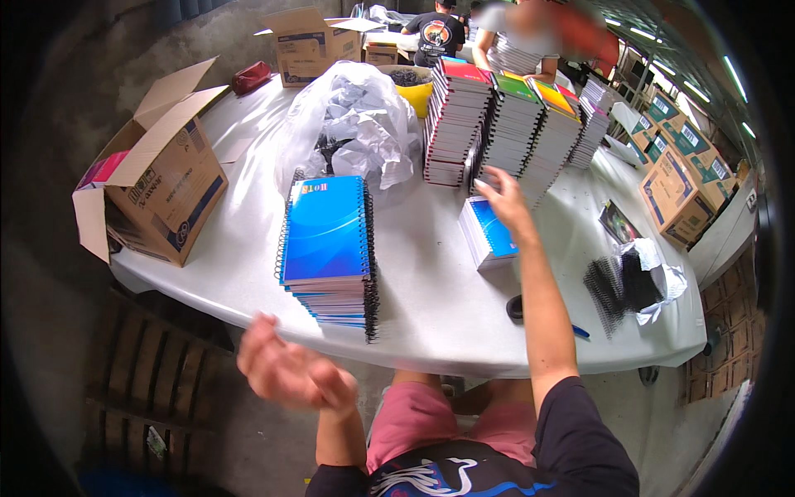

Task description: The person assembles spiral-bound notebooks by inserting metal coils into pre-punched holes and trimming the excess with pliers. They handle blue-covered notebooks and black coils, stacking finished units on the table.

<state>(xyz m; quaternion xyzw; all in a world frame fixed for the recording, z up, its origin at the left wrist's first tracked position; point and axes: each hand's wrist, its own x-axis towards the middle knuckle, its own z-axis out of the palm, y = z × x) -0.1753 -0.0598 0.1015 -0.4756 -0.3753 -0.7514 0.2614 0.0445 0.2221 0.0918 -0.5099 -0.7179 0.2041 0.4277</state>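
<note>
My right hand point(507, 201) reaches over a short stack of loose blue-covered sheets point(490, 236), its fingers apart and nothing visible in them. Just beyond its fingertips rise tall stacks of spiral notebooks with red point(457, 124), green point(509, 124) and orange point(553, 124) covers. Smeared by motion, my left hand point(294, 364) hangs in front of the table's near edge. Whether its fingers hold anything does not show. Closest to it stands a pile of blue spiral notebooks point(325, 236), with black coils along both sides.
An open cardboard box point(170, 190) stands left; another box point(306, 50) sits behind. A plastic bag of crumpled paper point(356, 124) lies beside a yellow tub point(416, 93). Black coils point(604, 286) and a blue pen point(581, 332) lie right. Two people point(517, 41) are across the table.
</note>
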